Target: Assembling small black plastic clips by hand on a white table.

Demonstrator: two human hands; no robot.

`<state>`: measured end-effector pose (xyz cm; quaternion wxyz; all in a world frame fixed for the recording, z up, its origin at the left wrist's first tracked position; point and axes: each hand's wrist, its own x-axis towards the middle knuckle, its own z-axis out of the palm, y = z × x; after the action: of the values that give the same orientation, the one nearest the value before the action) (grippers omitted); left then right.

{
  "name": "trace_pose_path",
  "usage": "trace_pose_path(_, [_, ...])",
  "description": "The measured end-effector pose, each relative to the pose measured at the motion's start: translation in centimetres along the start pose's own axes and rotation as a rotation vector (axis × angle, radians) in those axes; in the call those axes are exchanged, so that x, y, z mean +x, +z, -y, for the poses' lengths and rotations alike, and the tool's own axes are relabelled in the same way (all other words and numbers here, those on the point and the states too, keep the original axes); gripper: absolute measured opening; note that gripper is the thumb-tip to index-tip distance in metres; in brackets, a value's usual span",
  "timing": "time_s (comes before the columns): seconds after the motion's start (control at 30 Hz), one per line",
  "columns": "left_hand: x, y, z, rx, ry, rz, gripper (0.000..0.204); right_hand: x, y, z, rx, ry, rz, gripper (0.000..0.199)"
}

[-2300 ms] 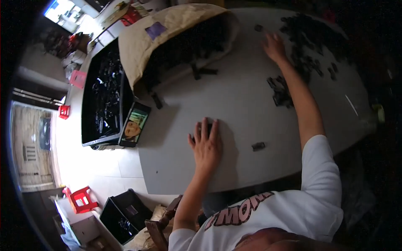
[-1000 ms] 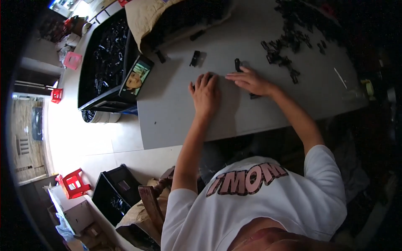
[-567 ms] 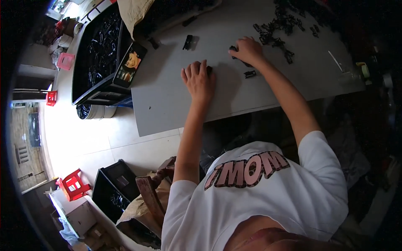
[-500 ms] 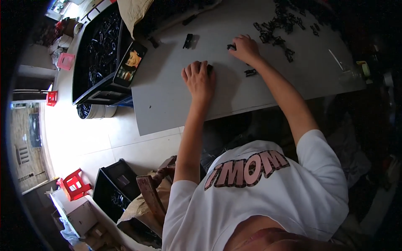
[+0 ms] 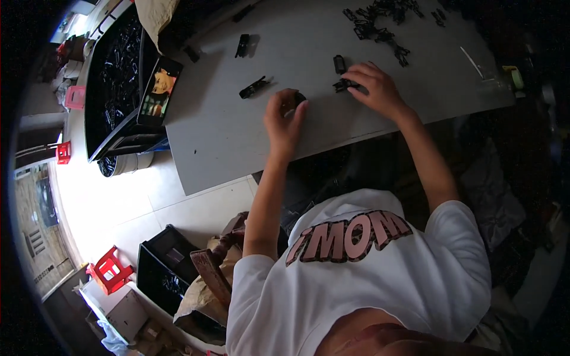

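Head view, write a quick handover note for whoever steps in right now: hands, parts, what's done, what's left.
Left hand: curled on a small black part at the grey table.
Right hand: fingertips on another small black piece.
Loose black clip and a second one lie apart to the left.
Pile of black parts sits at the far edge.
Done: cannot tell; no finished pieces are clearly visible.
Left: the pile looks largely unworked.

small black part (image 5: 295, 98) mostly hidden in left grip (image 5: 284, 121), black crate (image 5: 113, 71) cut off
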<state>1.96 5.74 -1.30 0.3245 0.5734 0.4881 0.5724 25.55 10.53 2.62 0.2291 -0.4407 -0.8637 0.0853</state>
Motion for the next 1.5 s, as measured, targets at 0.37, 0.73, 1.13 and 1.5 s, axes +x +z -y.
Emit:
trace_pose_path(0.37, [-2.2,-0.4,-1.3,-0.379,-0.291,0.131,0.029,-0.9,1.9,1.7,-0.098,-0.017,0.099,0.031])
trace_pose_path(0.73, [-2.5,-1.1,-2.5,0.215,-0.216,0.294,0.026,-1.3,1.7,6.7,0.211,0.038,0.163,0.032])
trace_pose_path(1.13, [-2.9,-0.5,-2.1,-0.142,-0.322,0.313,0.028,-2.5,2.1,6.8,0.528,0.345,0.121,0.02])
trace_pose_path(1.5, [-2.7,0.4,-2.9,-0.232,-0.318,0.42,0.025,-2.8,2.3,4.4,0.889,0.343,0.234,0.027])
